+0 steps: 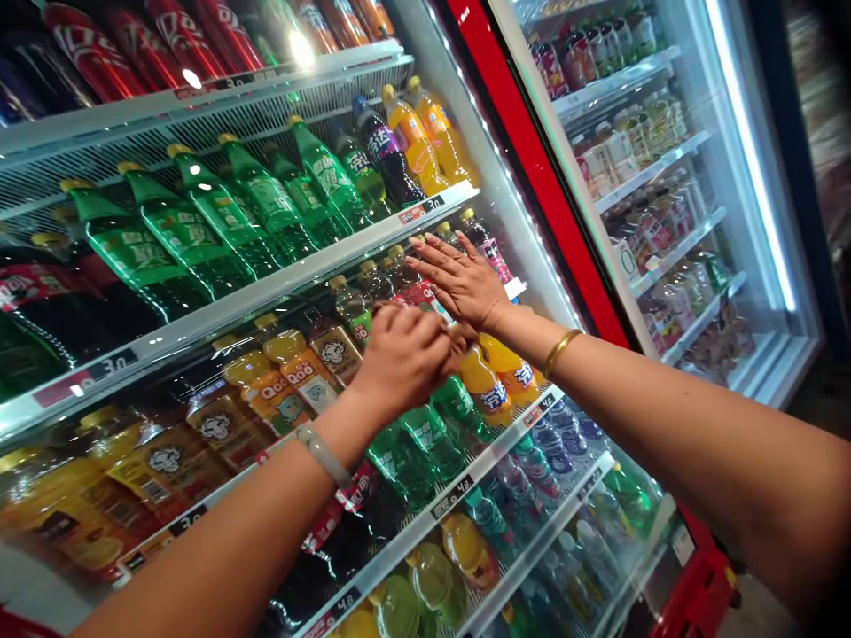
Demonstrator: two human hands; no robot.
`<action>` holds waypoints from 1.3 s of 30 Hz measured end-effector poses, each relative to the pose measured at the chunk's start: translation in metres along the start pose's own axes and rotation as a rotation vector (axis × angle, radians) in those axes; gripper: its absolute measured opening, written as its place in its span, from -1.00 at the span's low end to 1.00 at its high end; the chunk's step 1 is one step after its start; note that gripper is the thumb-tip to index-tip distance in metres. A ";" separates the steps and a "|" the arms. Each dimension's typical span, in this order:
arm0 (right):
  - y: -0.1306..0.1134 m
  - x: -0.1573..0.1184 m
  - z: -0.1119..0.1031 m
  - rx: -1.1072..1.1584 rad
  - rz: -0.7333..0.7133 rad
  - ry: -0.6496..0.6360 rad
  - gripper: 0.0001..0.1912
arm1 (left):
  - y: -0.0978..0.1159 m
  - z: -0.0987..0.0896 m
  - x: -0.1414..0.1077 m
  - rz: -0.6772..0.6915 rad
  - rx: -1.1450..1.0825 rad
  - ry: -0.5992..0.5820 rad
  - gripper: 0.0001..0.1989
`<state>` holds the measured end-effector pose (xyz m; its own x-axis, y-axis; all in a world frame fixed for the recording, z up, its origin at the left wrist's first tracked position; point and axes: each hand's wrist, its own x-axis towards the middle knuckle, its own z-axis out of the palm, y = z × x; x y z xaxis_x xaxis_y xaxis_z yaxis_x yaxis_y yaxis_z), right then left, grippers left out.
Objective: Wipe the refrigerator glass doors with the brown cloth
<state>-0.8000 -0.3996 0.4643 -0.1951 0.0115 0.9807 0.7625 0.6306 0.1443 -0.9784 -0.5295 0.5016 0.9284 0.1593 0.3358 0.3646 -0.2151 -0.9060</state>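
My left hand [407, 361], a pale bracelet [324, 455] at its wrist, is curled closed in front of the drink shelves. What its fingers hold, if anything, is hidden. Just beyond it and to the right, my right hand [469, 282] has its fingers stretched out, palm toward the shelves; a gold bangle [560, 351] circles that wrist. Whether either hand touches a glass front or the bottles, I cannot tell. Around the hands stand orange Qoo bottles [272, 385], cartons with an animal-head print [336, 353], green soda bottles [429, 434] and orange soda bottles [488, 385].
A shelf edge [266, 279] with price tags crosses above the hands, carrying tall green bottles [259, 190]. Red cola bottles [99, 53] fill the top shelf. The cooler's red frame [532, 159] runs down the right, with a second lit cooler [638, 177] beyond it.
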 end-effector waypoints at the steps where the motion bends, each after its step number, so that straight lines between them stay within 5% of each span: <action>1: 0.000 0.000 0.000 -0.002 -0.005 0.007 -0.43 | 0.007 0.002 -0.003 0.088 -0.028 -0.022 -0.86; 4: -0.001 -0.001 -0.002 -0.023 -0.012 0.024 -0.43 | 0.005 0.004 -0.002 0.118 -0.033 -0.037 -0.87; 9: 0.000 0.000 -0.003 -0.033 0.030 -0.006 -0.43 | -0.020 0.008 0.018 -0.292 0.034 0.091 -0.77; 14: 0.001 0.002 -0.002 -0.050 0.061 -0.012 -0.44 | 0.000 0.015 0.018 -0.096 -0.045 0.024 -0.80; 17: 0.001 0.002 -0.001 -0.053 0.059 0.010 -0.44 | -0.010 0.015 0.017 0.046 -0.082 -0.013 -0.84; 21: 0.002 0.001 0.000 -0.037 0.064 0.035 -0.43 | -0.043 0.012 0.026 -0.192 -0.025 0.072 -0.80; 24: 0.004 0.001 0.001 -0.036 0.088 0.038 -0.42 | -0.040 0.014 0.032 -0.390 -0.040 0.136 -0.69; 26: 0.005 0.002 0.002 -0.040 0.122 0.035 -0.41 | -0.021 0.018 0.031 -0.364 -0.088 0.097 -0.72; 29: 0.008 0.005 0.003 -0.054 0.187 0.035 -0.37 | 0.008 0.024 0.024 -0.125 -0.119 -0.057 -0.77; 32: 0.008 0.008 0.001 -0.086 0.189 -0.007 -0.35 | 0.008 0.027 0.023 0.045 -0.074 -0.119 -0.75; 36: 0.008 0.010 -0.006 -0.176 0.183 -0.128 -0.35 | -0.024 0.023 0.039 -0.142 0.001 -0.018 -0.64; 39: 0.017 0.008 -0.017 -0.230 0.120 -0.169 -0.35 | -0.029 0.022 0.046 -0.236 -0.051 0.038 -0.60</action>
<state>-0.7781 -0.4019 0.4769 -0.1800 0.2161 0.9596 0.9024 0.4246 0.0736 -0.9475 -0.4943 0.5375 0.8188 0.1749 0.5468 0.5739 -0.2243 -0.7876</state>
